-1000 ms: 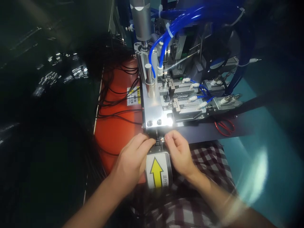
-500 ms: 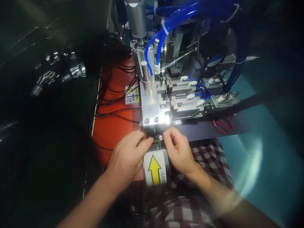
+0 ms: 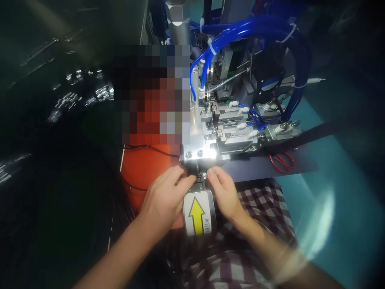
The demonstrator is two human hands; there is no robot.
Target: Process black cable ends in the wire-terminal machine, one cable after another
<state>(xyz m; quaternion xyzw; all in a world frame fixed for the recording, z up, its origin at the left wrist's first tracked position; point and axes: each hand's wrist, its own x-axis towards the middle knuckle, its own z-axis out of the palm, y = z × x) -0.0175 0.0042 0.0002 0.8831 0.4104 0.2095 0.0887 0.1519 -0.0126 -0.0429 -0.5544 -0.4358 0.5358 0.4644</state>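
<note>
My left hand (image 3: 165,189) rests at the left side of a narrow dark feed track (image 3: 199,182), its fingers curled and the thumb tip at the track's edge. Whatever lies under those fingers is hidden. On the opposite side my right hand (image 3: 225,192) is closed in a pinch, thumb against forefinger. A small shiny metal piece (image 3: 205,176) shows at its fingertips, over the track. Both hands are just in front of the machine's bright metal block (image 3: 195,149). Below the track is a white label with a yellow arrow (image 3: 197,214).
Pneumatic cylinders (image 3: 237,138) with blue hoses (image 3: 255,26) stand behind and right of my hands. Black cables (image 3: 150,148) cross the orange surface (image 3: 144,166) at left. A red wire loop (image 3: 282,161) lies at right. Checked cloth (image 3: 264,200) covers my lap. A pixelated patch hides the upper left.
The view has shifted slightly, so the machine appears a little lower and further right. My right fingers look drawn closer together. Both hands stay at the track.
</note>
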